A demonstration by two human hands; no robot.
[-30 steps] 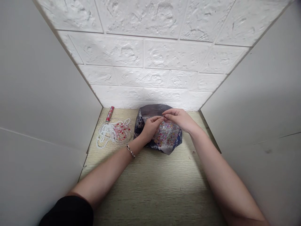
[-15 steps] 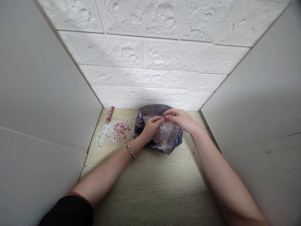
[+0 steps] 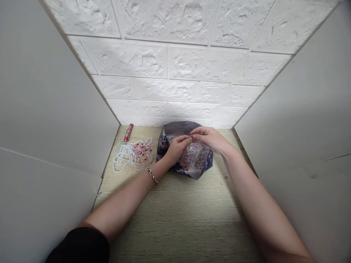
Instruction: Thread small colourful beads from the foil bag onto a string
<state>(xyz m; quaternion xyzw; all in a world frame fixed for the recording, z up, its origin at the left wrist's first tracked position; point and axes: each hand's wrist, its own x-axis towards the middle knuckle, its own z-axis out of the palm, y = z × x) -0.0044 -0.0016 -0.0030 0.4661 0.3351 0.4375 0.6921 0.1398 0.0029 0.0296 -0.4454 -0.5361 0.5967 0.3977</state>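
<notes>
My left hand (image 3: 177, 149) and my right hand (image 3: 210, 139) meet at their fingertips above an opened bag (image 3: 181, 128) with a silvery inside and dark blue outside. Both are closed in a pinch; whatever lies between the fingers is too small to make out. Inside the bag is a heap of small multicoloured beads (image 3: 193, 159), partly hidden by my left hand. To the left of the bag lies a tangle of bead strings (image 3: 123, 155), white and clear, with red and pink beads (image 3: 141, 149) among them.
A small red tube (image 3: 128, 132) lies behind the bead strings, near the white brick-patterned wall (image 3: 181, 91). Grey panels rise at the left (image 3: 55, 109) and right (image 3: 301, 120) of the pale wooden surface (image 3: 186, 215).
</notes>
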